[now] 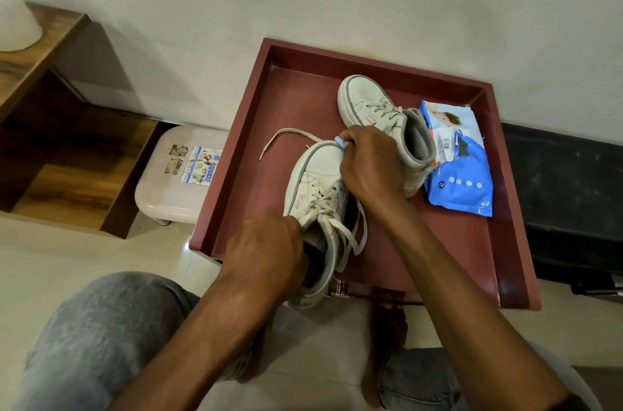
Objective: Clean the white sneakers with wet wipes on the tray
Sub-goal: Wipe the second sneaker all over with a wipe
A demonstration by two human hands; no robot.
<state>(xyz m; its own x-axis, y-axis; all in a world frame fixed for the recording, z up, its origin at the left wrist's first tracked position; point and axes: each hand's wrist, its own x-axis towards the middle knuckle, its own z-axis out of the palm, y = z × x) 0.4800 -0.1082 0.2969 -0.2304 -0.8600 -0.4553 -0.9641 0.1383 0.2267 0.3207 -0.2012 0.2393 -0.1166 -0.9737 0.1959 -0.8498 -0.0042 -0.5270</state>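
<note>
A person is working over a dark red square tray with a raised rim (293, 107), and both white lace-up high-top sneakers are sitting on it. The near white sneaker (313, 181) is lying at the tray's front edge, its heel hanging a little past that rim. The left hand (266, 245) is gripping this shoe at the ankle collar, fingers curled into the opening. The right hand (367, 164) is pinching a small, bunched pale blue wet wipe (339, 142) and pressing it against the toe end. That shoe's long axis is running from the tray's front edge toward its back rim, with the toe pointing away from the person and the shoe leaning slightly on its side. One loose white lace (286, 134) is trailing out toward the tray's left wall. The far white sneaker (367, 100) is resting upright near the tray's back, untouched. Its long axis is lying diagonally, toe aimed at the back-left corner and heel toward the right side. Touching that heel, a crumpled blue plastic pack of wet wipes (462, 168) is lying on the tray's right half. The job looks partway through: wiping is happening at the toe of the near shoe. The rest of that shoe and the whole far one probably remain. How clean either surface already is cannot be judged from this view.
</note>
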